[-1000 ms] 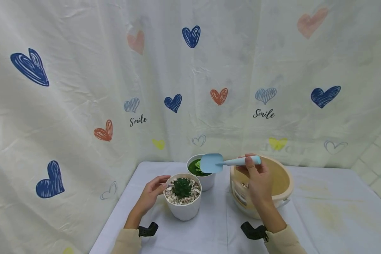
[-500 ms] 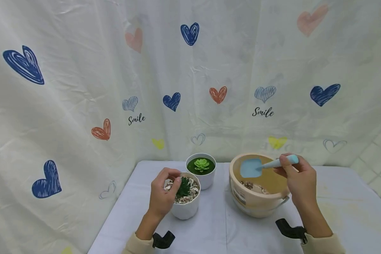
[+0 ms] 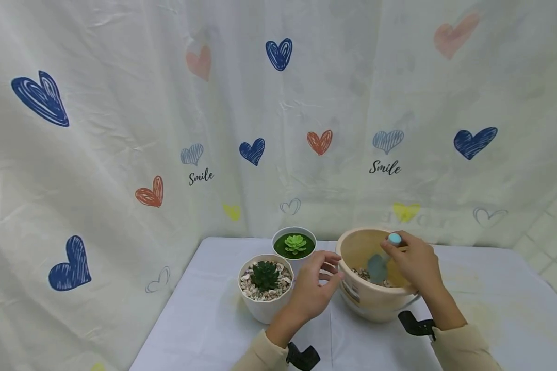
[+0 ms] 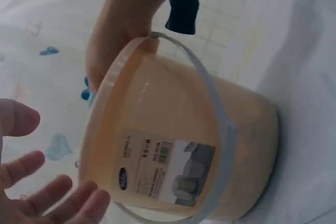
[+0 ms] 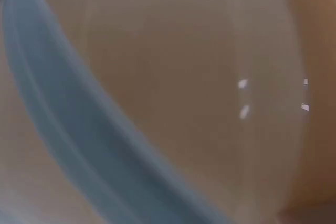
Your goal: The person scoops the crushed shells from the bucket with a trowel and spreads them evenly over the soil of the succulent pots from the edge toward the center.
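Note:
A light blue toy shovel (image 3: 377,269) points blade down inside the beige bucket (image 3: 376,304), close over the small stones (image 3: 364,274) at its bottom. My right hand (image 3: 415,263) grips its handle, reaching over the bucket's right rim. At the bucket's left rim is my left hand (image 3: 313,288), fingers loosely bent and holding nothing. In the left wrist view its spread fingers (image 4: 55,198) show beside the rim, near the bucket's label (image 4: 163,166). The right wrist view is filled by the bucket's side and its grey carrying handle (image 5: 89,114).
Left of the bucket stands a white pot (image 3: 264,308) with a dark green succulent (image 3: 265,275) in pebbles. Behind it is another white pot (image 3: 301,262) with a light green succulent (image 3: 295,243). A white cloth covers the table (image 3: 199,309); a heart-printed curtain (image 3: 343,93) hangs behind.
My right hand has carried the shovel from above the back pot into the bucket and tipped its blade down. My left hand has left the front pot and moved right to the bucket.

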{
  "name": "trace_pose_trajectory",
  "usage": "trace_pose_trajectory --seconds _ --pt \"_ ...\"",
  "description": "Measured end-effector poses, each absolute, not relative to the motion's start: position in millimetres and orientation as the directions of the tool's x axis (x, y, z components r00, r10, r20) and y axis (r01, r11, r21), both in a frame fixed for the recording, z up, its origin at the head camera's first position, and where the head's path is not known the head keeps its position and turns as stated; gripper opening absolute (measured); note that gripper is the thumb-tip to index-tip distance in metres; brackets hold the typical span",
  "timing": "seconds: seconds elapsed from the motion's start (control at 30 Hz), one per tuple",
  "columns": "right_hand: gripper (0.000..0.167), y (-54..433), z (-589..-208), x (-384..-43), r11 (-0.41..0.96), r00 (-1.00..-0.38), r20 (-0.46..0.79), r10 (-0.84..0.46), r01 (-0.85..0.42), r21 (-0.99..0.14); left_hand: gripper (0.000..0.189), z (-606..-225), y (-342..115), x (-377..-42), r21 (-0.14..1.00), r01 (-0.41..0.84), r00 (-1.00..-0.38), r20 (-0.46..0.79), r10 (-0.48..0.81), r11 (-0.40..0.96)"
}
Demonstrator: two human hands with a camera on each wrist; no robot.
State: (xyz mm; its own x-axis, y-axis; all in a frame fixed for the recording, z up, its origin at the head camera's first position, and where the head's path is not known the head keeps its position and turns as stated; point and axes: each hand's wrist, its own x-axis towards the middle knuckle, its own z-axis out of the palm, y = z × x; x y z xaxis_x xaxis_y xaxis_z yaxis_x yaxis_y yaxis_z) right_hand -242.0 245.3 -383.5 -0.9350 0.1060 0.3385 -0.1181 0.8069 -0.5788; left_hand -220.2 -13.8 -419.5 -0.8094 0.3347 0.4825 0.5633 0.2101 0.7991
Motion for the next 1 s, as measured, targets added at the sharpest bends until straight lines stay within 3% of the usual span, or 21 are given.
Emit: trace_pose_trajectory --seconds 0.17,0.47,0.7,1.0 --pt "0.050 243.5 -382.5 -244.9 0.830 -0.955 0.285 0.083 -0.092 -0.550 0.053 -436.6 5.8 -231.5 0.868 0.401 -0.900 0.313 0.304 0.294" --pt "0.056 246.1 -385.1 -245.8 0.806 -0.975 0.215 0.060 -0.079 -0.587 0.055 -459.2 16.4 -241.7 0.943 0.261 -0.943 0.204 0.264 0.206" --pt "0.058 246.6 -383.0 -238.9 0.708 -0.992 0.124 0.023 -0.071 -0.702 0.055 -465.6 18.4 -238.7 0.942 0.253 -0.945 0.192 0.264 0.222" --pt "0.051 251.0 -378.7 -240.4 0.502 -0.992 0.119 0.044 -0.081 -0.861 0.056 -465.0 18.3 -241.0 0.934 0.265 -0.942 0.198 0.270 0.241"
